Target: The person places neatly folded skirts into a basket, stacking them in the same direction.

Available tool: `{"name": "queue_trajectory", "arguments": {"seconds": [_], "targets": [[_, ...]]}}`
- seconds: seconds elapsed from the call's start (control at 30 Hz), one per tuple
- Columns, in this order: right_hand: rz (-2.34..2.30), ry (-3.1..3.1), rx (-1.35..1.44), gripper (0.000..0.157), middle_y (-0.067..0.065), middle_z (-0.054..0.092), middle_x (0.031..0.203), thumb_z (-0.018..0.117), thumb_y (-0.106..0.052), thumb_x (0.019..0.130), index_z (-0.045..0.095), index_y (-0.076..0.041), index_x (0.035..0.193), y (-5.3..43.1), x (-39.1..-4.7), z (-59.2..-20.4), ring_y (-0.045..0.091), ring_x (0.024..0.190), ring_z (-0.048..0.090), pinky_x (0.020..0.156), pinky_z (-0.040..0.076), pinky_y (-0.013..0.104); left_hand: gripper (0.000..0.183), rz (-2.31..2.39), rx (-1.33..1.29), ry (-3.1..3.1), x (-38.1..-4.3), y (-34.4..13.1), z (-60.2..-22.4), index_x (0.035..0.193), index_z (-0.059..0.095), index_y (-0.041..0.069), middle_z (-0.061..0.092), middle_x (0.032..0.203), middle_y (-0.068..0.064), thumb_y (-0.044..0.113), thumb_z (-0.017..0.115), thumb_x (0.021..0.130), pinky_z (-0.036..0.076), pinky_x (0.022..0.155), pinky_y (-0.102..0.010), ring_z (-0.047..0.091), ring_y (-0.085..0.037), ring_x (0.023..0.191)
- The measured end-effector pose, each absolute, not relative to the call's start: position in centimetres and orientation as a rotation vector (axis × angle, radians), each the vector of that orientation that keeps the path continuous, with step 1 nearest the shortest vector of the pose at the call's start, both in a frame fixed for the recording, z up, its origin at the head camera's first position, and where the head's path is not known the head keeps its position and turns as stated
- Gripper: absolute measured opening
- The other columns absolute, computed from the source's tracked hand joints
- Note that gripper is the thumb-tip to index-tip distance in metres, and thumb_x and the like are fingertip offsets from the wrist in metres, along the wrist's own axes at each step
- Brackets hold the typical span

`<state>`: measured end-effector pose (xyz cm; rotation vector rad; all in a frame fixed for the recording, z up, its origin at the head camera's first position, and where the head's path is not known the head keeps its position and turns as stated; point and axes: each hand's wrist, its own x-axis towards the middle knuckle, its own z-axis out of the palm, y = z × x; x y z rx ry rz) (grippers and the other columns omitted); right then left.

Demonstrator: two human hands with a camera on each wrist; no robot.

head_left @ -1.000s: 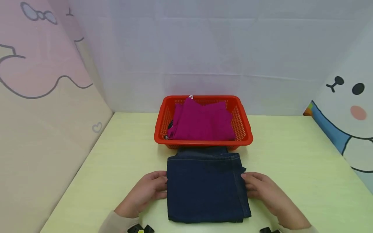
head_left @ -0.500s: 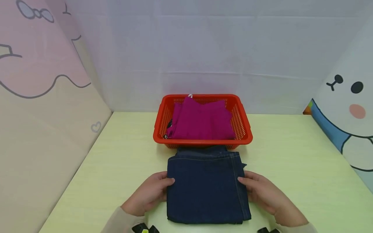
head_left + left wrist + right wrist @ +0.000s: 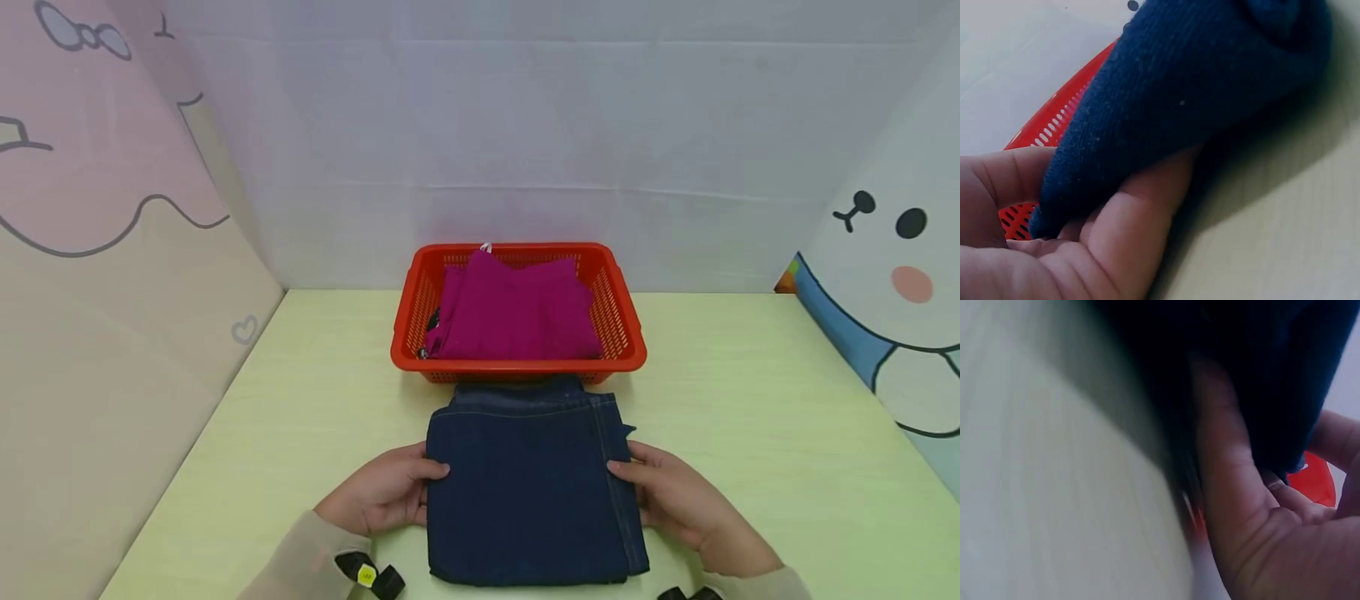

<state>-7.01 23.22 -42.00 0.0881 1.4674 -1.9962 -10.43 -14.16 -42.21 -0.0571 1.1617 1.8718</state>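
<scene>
A person's two hands are gripping a folded pair of dark blue jeans [image 3: 528, 487] lying on a pale green table [image 3: 750, 450], just in front of a red plastic basket [image 3: 630, 333]. The left hand [image 3: 382, 496] is pinching the fold's left edge, thumb lying on top and fingers tucked beneath the cloth (the left wrist view shows denim [image 3: 1191, 87] draped over the fingers [image 3: 1129, 244]). The right hand [image 3: 671, 496] is clasping the right edge in the same way, thumb over the seam, with fingers [image 3: 1229, 481] curled under the dark fabric [image 3: 1272, 369] in the blurred right wrist view.

The jeans' far edge is lying just short of the basket's near rim, perhaps touching it; the near edge is sitting close to the table's front. A folded magenta garment [image 3: 517, 312] is filling most of the basket, rising about level with its rim. The basket is standing near the back wall [image 3: 480, 142], which is draped in pale cloth.

Bare tabletop is stretching well to either side of the jeans and basket, bounded by cartoon-printed panels on the left [image 3: 112, 275] and right [image 3: 892, 275].
</scene>
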Motion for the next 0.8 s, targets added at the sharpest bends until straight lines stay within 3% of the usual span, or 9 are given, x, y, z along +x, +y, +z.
{"name": "queue_trajectory", "arguments": {"seconds": [0.23, 0.8], "targets": [[-2.013, 1.495, 0.104, 0.066, 0.017, 0.060, 0.121, 0.055, -0.019, 0.095, 0.018, 0.003, 0.146, 22.8, -7.1, -41.7, 0.033, 0.105, 0.060, 0.084, 0.048, 0.052, 0.056, 1.928, -0.043, 1.177, -10.4, -14.1, -42.1, 0.145, 0.027, 0.015, 0.058, 0.124, -0.016, 0.010, 0.051, 0.094, 0.047, 0.087, -0.050, 0.060, -0.029, 0.106], [-1.937, 1.626, 0.076, 0.064, 0.015, 0.061, 0.120, 0.055, -0.024, 0.095, 0.023, 0.002, 0.144, 22.9, -6.2, -39.4, 0.031, 0.103, 0.061, 0.085, 0.050, 0.044, 0.059, 1.969, 0.068, 1.115, -9.3, -14.6, -39.1, 0.147, 0.021, 0.015, 0.052, 0.131, -0.016, 0.008, 0.051, 0.096, 0.044, 0.093, -0.047, 0.056, -0.028, 0.112]]}}
